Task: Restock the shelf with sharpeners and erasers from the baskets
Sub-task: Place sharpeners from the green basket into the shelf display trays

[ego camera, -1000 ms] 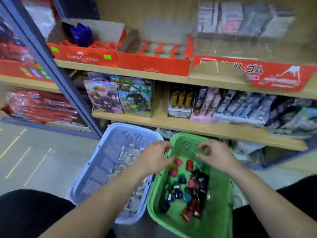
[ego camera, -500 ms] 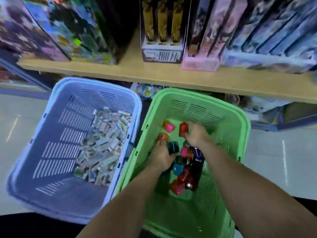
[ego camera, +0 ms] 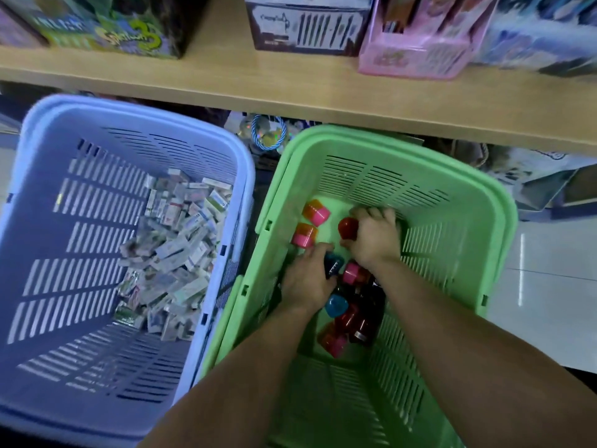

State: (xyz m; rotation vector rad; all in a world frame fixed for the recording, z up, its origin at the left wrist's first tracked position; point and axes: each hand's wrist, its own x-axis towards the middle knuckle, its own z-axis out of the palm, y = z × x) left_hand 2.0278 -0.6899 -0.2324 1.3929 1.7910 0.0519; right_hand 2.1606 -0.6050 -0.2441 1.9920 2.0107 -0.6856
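The right hand [ego camera: 376, 242] is curled round a red rounded plastic sharpener [ego camera: 348, 228] at the far end of the floor of the green slotted plastic basket [ego camera: 452, 176], thumb beneath and fingers over the top. The left hand [ego camera: 307, 281] lies palm-down just beside it, reaching between a pink-and-orange sharpener [ego camera: 303, 236] and a dark blue sharpener [ego camera: 332, 266]. Whether it has anything pinched I cannot tell, since the hand hides its own underside.

A second ago both hands hovered above the basket rims. Now they are down inside and the right one has closed on a piece, so picking has begun. Shelving, I judge, is still ahead.

The loose heap of coloured sharpeners [ego camera: 352, 318] lies along the basket's middle, by the wrists. Close on the left, the pale blue slotted plastic basket [ego camera: 80, 130] holds a heap of small wrapped erasers [ego camera: 174, 253] against its right wall. The light wooden shelf board [ego camera: 290, 88] overhangs both baskets' far rims and carries a pink display box [ego camera: 416, 56] and a dark barcoded box [ego camera: 307, 30]. Its front edge is what loaded hands must clear.
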